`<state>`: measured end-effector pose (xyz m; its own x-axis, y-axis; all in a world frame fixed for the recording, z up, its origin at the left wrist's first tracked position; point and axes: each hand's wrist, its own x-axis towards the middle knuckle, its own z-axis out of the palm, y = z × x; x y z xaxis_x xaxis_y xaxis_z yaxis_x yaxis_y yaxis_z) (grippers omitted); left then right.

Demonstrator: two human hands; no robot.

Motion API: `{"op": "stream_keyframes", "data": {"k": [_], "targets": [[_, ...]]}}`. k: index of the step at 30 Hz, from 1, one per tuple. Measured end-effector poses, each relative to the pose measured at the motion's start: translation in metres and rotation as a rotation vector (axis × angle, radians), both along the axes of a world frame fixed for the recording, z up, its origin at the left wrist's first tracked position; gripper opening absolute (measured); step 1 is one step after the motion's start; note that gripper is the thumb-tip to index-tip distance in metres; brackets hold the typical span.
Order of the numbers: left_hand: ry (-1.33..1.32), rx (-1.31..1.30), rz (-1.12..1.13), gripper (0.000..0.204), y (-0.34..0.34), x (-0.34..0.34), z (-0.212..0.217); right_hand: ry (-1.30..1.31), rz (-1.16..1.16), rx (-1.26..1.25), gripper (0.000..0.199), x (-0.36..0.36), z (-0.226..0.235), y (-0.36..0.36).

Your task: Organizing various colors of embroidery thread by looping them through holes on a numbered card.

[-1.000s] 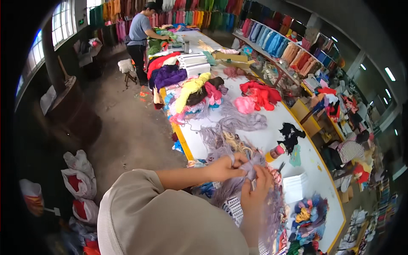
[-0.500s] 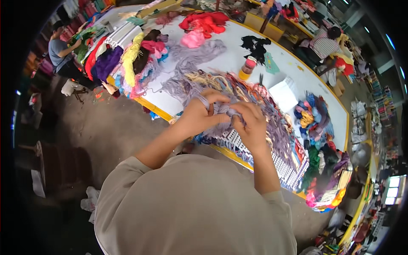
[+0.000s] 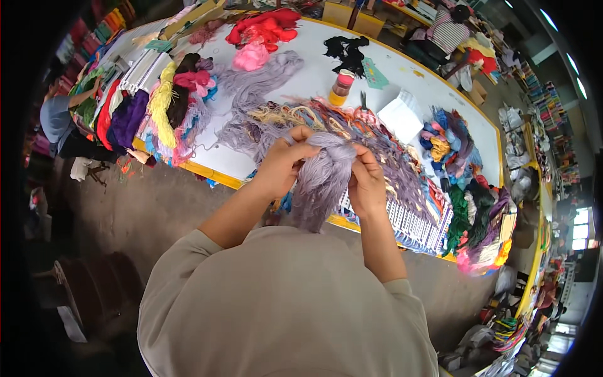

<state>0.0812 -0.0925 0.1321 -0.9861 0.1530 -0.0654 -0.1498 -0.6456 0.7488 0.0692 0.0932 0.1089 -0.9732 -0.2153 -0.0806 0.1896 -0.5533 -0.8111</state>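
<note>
A bundle of lavender-grey yarn (image 3: 323, 173) is held up between my two hands, with its loose strands falling toward my body. My left hand (image 3: 286, 162) pinches the bundle's left side near its top. On the other side, the fingers of my right hand (image 3: 367, 182) are closed on its edge. Behind them a mass of multicoloured yarn strands (image 3: 389, 151) lies over white perforated strips (image 3: 414, 229) along the table's near edge. More loose lavender yarn (image 3: 257, 81) spreads over the table to the left of my hands.
On the white table (image 3: 314, 69) are red yarn (image 3: 264, 28), black yarn (image 3: 347, 53), a pink-and-yellow container (image 3: 341, 88), dark scissors (image 3: 363, 100) and white paper (image 3: 402, 116). Coloured skeins (image 3: 164, 107) hang at the left edge. One person (image 3: 58, 119) works at far left, another (image 3: 447, 31) at far right.
The lavender bundle has come nearer my body, and its strands now hang down in front of me. My hands are farther apart. The view has shifted so the table appears further left.
</note>
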Motion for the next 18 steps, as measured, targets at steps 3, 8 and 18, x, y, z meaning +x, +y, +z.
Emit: {"op": "stream_keyframes", "data": {"k": [3, 8, 18], "targets": [[-0.12, 0.046, 0.029, 0.017, 0.002, 0.001, 0.005, 0.528, -0.224, 0.383, 0.042, 0.008, 0.018, -0.002], [-0.002, -0.229, -0.065, 0.014, -0.003, 0.004, 0.007, 0.968, -0.303, 1.033, 0.044, 0.007, 0.03, 0.01], [0.204, -0.211, 0.023, 0.012, -0.003, -0.007, 0.023, -0.027, 0.086, -0.149, 0.044, -0.018, -0.025, 0.024]]}}
